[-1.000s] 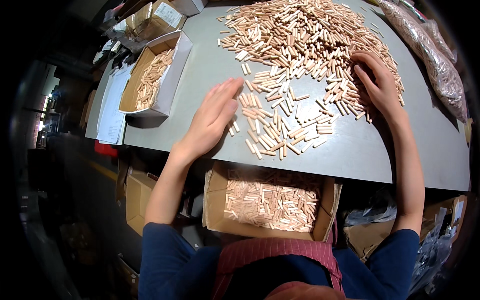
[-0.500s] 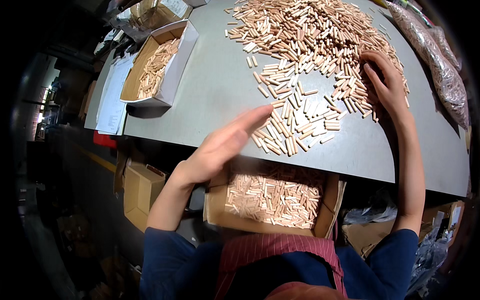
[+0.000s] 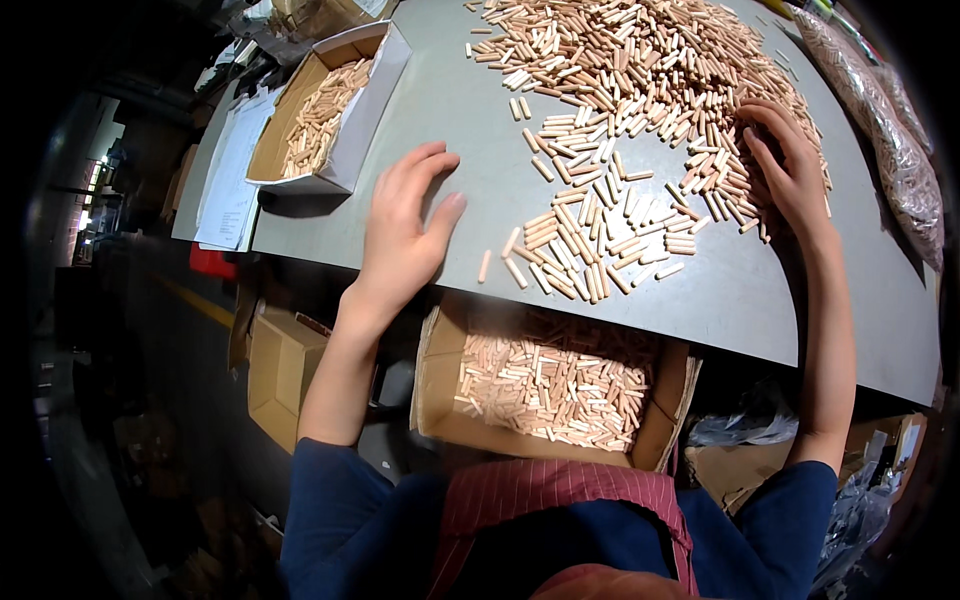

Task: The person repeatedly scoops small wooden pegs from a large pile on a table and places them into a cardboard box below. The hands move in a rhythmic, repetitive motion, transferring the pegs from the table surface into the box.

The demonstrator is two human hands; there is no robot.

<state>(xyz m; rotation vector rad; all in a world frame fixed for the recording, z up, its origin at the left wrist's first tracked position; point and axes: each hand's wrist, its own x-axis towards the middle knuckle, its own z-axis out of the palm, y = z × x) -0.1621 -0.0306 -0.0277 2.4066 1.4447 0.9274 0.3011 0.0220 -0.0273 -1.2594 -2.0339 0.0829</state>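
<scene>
Many pegs (image 3: 650, 60) lie across the table (image 3: 440, 90), long axes mixed, several by its edge angling near ends rightward. Left hand (image 3: 405, 220) is empty; whether the right hand (image 3: 790, 175), among them, grasps any, I cannot tell.

A ton of short, pale wooden pegs (image 3: 650, 65) are heaped on the grey table (image 3: 440, 95), strays scattered every-which-way toward its near edge.

Before us, pale cylindrical wooden pegs (image 3: 650, 70) lie heaped on a grey flat-topped table (image 3: 435, 95). Left of them we have a white rectangular cardboard box (image 3: 378, 110) holding more pegs; right, a long clear plastic bag (image 3: 880, 130). Nearest us, a brown rectangular cardboard carton (image 3: 440, 355) also holds pegs.
</scene>
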